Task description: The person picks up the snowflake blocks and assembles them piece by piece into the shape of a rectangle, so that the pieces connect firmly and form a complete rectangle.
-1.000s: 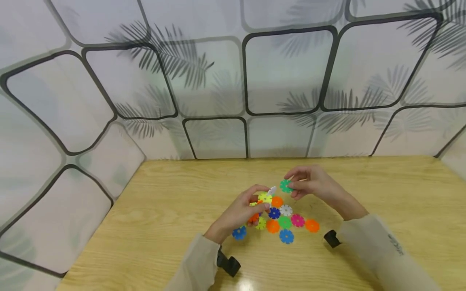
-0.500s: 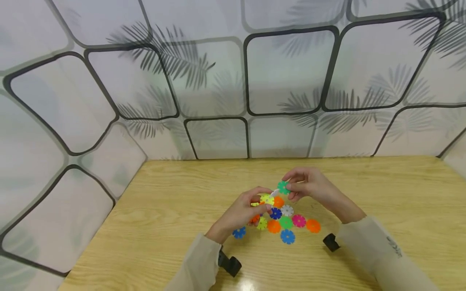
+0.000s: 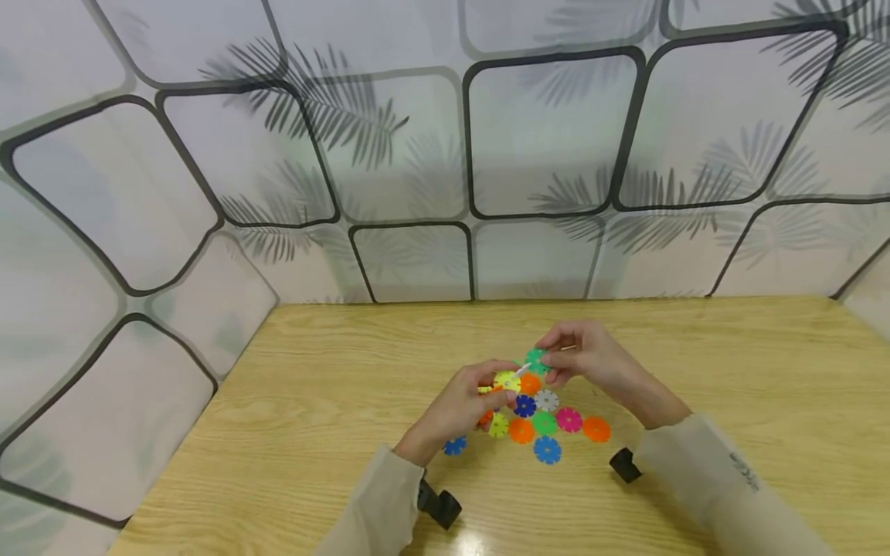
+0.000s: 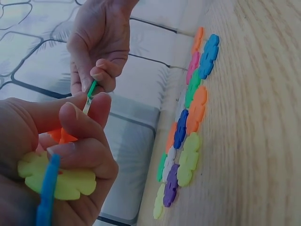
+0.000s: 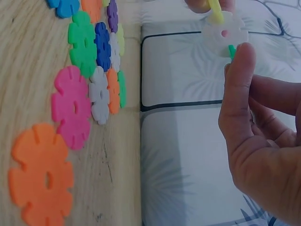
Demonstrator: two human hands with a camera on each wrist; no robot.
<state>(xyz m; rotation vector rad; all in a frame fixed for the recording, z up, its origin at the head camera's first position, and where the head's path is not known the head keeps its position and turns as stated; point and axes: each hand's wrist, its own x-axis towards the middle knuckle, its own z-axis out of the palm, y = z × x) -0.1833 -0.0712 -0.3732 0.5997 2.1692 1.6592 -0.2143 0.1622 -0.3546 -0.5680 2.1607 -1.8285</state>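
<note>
My left hand (image 3: pixel 455 405) holds a cluster of joined plastic snowflake discs above the table. In it are a yellow disc (image 3: pixel 506 380), a white disc (image 5: pixel 225 35) seen nearly edge-on from the head, an orange disc (image 4: pixel 62 135), and a blue disc (image 4: pixel 47 193) close to the left wrist camera. Between thumb and fingers, my right hand (image 3: pixel 591 359) pinches a green disc (image 3: pixel 536 360). The green disc's edge meets the white one's rim, the two set crosswise in the right wrist view. Fingers hide part of the cluster.
Loose discs lie flat under and beside the hands, among them a pink disc (image 3: pixel 568 420), an orange disc (image 5: pixel 42 176), a dark blue disc (image 4: pixel 180 128) and a purple disc (image 4: pixel 171 185). The wooden table (image 3: pixel 334 386) ends at a patterned fabric wall (image 3: pixel 417 262).
The right hand has moved left and slightly down, bringing the green disc from apart to the white disc's edge. The left hand has barely moved; the white disc has turned slightly.
</note>
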